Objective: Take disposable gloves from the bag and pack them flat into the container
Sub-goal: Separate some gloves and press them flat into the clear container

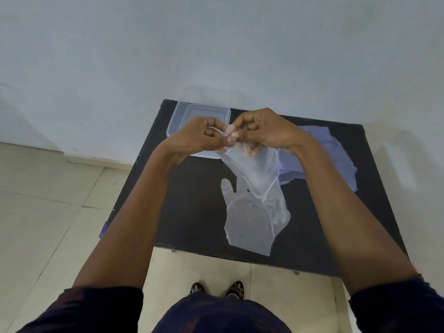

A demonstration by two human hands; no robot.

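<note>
My left hand and my right hand meet above the table and both pinch the top edge of a clear disposable glove, which hangs down from my fingers. A second clear glove lies flat on the black table below it, fingers pointing away from me. The clear plastic container stands at the table's far left, partly hidden behind my left hand. The bluish plastic bag lies crumpled at the far right, behind my right wrist.
The small table stands against a pale wall. Tiled floor runs along its left and near sides. My shoes show just below the table's near edge.
</note>
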